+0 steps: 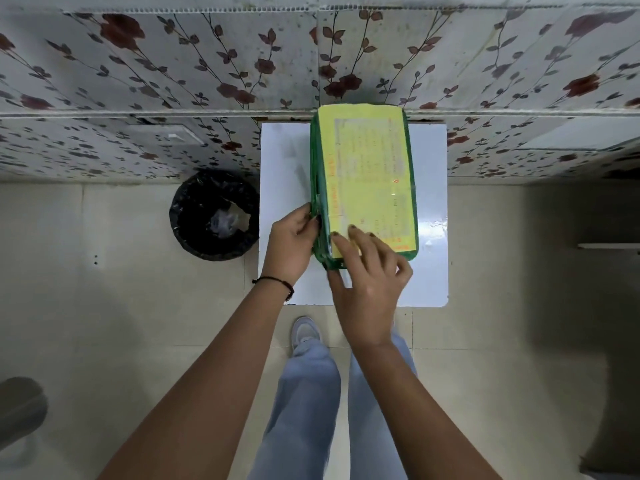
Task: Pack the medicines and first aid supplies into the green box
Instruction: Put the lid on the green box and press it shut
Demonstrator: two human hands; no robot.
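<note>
While the green plastic box with the yellow printed lid point(367, 181) sits shut on the white square table point(431, 202), my left hand point(292, 244) pinches its near left edge; my right hand point(367, 275) lies loosely spread on the lid. I'd steady it and pry gently.

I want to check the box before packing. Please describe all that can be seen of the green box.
The green box looks like plastic, closed, with a large yellow printed label covering its upper face; the text is too blurred to read. It lies on the white table, its far end near the floral wall. The left hand grips its left side near the near corner, and the right hand rests fingers on the label's near edge.
</note>
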